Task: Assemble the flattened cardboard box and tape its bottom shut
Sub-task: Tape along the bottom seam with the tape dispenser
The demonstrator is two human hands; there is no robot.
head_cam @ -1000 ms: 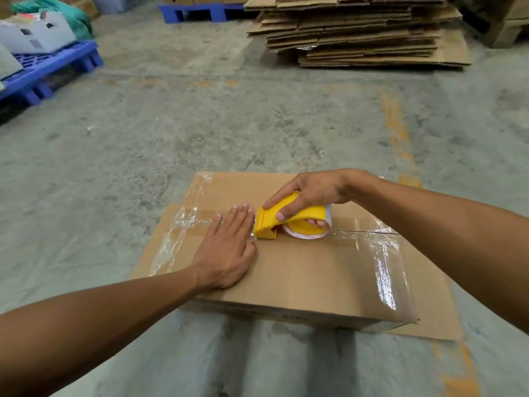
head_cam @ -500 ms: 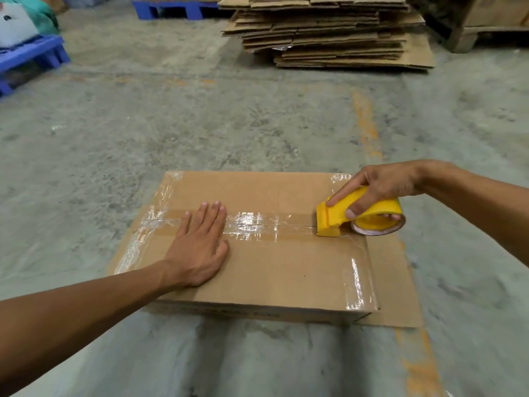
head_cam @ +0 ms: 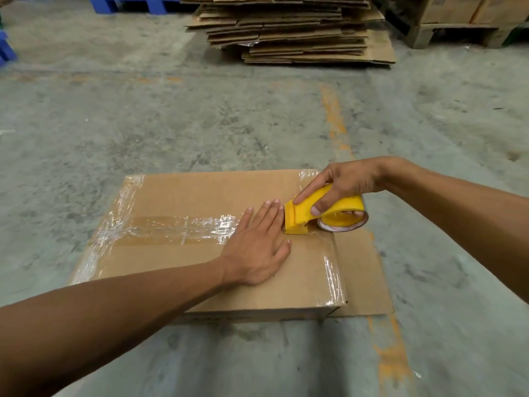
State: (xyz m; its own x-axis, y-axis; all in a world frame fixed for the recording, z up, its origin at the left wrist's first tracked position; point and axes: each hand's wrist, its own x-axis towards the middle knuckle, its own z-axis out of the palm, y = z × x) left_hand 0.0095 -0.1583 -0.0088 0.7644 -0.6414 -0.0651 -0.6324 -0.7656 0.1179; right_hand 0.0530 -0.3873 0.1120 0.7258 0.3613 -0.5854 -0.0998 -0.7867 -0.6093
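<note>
Cardboard box (head_cam: 200, 196) lay on the concrete floor (head_cam: 171, 124), bottom up. Left hand (head_cam: 257, 247), open, pressed the tape strip (head_cam: 177, 229) flat; right hand (head_cam: 343, 181) clasped the yellow dispenser (head_cam: 315, 209). A firm downward tilt would probably cut cleanly.

Single view only, head-worn wide-angle camera. Looks forward and steeply down from above person's arms. Box (head_cam: 217, 270) on floor (head_cam: 143, 124) fills lower middle, close, within arm's reach. Both forearms enter from bottom corners. Upper edge reaches far cardboard stack (head_cam: 289, 30) and pallets. Straight lines bow toward frame edges. No second view to share scene.
</note>
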